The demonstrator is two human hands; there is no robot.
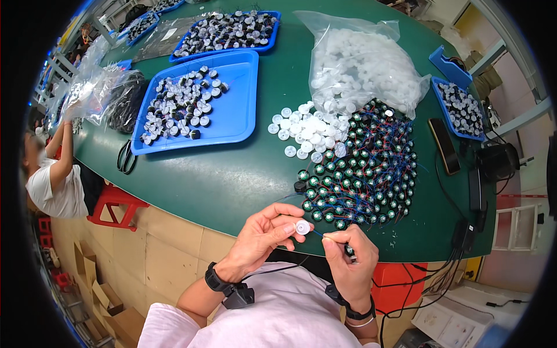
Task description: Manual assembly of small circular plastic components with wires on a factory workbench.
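My left hand point(262, 235) pinches a small white round plastic cap point(302, 227) between thumb and fingertips, just over the near edge of the green table point(232, 180). My right hand point(350, 261) is closed around a small round green-and-black component point(350, 250) and pinches its thin blue wire, which runs toward the cap. The two hands almost touch. Just beyond them lies a heap of the same wired green components point(365, 168), and behind it a loose pile of white caps point(307, 130).
A clear bag of white caps point(360, 64) lies at the back. Blue trays point(232, 110) point(229, 32) point(461, 107) hold black-and-white parts. Black scissors point(125, 158) lie at the left edge. A dark phone point(444, 146) and cables lie right. Another person point(55, 174) sits at far left by a red stool point(119, 206).
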